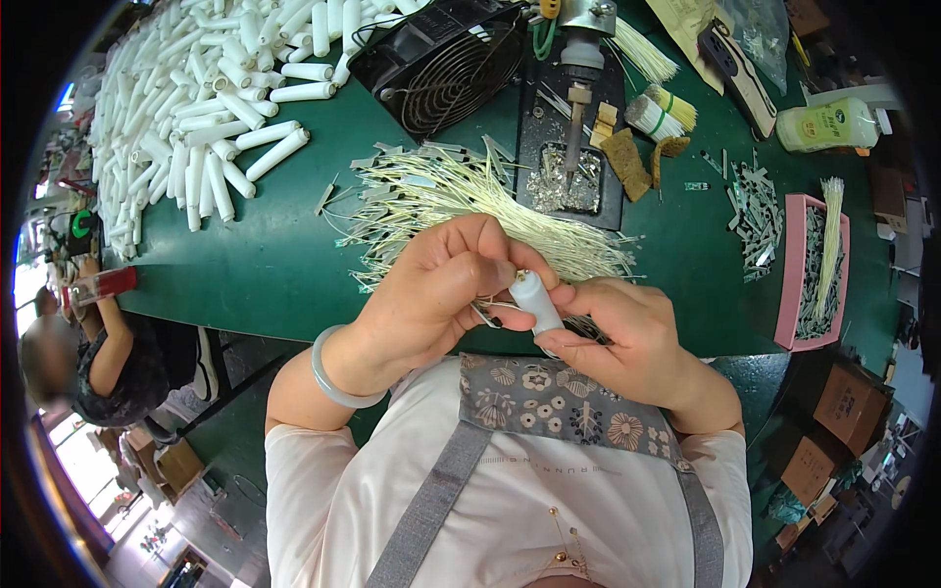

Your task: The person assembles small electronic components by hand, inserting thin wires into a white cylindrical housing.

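Observation:
Above the table's near edge, a white plastic tube (pixel 536 300) is tilted between my hands, its open end showing small brass-coloured parts. My right hand (pixel 632 338) is closed around the tube's lower part, thumb below and fingers alongside. At the open end, my left hand (pixel 446 284) pinches with thumb and forefinger; thin pale wires (pixel 502 305) run out beneath its fingers. Exactly what lies between those fingertips is partly hidden. Just beyond both hands lies a broad heap of pale yellow wires (pixel 461 201) with small strips on their ends.
Many white tubes (pixel 230 108) pile up at the far left. A black fan (pixel 446 73) and a bench press (pixel 580 108) stand at the back. Rightward are small circuit strips (pixel 757 220), a pink box (pixel 792 284), a bottle (pixel 828 125) and a phone (pixel 730 59). Another person (pixel 118 363) sits left.

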